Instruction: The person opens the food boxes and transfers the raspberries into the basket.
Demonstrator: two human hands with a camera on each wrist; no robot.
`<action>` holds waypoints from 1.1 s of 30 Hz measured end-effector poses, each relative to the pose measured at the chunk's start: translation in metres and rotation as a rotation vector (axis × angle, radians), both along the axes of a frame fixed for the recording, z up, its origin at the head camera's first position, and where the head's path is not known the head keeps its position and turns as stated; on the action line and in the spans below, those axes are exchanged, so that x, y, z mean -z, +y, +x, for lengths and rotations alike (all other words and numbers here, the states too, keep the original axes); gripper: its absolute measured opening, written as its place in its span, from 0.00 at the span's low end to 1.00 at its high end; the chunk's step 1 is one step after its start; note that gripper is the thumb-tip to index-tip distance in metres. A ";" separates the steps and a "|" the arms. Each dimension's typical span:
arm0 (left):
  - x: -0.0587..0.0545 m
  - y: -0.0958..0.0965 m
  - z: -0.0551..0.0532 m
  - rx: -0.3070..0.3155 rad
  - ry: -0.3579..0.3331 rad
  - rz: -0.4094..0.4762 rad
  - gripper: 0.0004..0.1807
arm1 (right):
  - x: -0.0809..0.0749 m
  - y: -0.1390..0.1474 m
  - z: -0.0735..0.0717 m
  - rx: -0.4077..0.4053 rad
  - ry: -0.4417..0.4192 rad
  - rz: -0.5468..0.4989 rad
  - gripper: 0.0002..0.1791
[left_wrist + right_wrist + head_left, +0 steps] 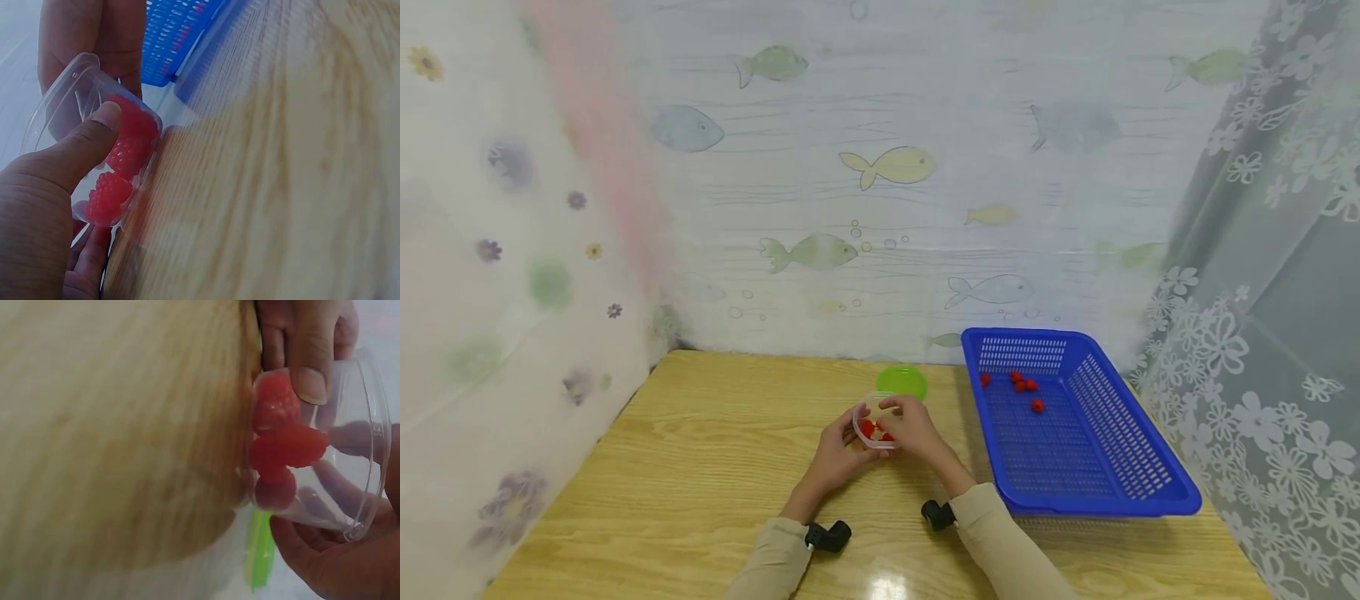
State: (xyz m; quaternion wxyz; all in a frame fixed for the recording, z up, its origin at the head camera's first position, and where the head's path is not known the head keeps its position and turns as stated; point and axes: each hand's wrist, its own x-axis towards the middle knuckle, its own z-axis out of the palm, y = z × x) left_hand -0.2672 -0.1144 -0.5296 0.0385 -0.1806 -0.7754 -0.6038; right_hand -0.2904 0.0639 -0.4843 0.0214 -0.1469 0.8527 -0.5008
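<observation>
A small clear plastic tub (880, 445) stands near the middle of the wooden table with several red raspberries (128, 153) at its bottom. My left hand (837, 458) grips the tub's side, its thumb (87, 140) pressed on the outer wall. Over the rim from the right comes my right hand (917, 429), fingers bent down into the tub. Through the wall in the right wrist view, its fingertips meet the end of one raspberry (297, 445), which they seem to pinch. The plastic blurs that contact. A round green lid (902, 382) lies just behind the tub.
To the right stands a large blue plastic basket (1101, 504) with slotted walls; several raspberries (1037, 406) lie toward its far left. A fish-patterned curtain (880, 208) hangs behind the table (700, 467). Each wrist carries a black camera (829, 537).
</observation>
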 end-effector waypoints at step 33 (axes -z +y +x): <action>-0.013 0.004 0.010 0.001 0.035 -0.007 0.47 | -0.002 -0.011 -0.017 0.064 0.016 0.273 0.10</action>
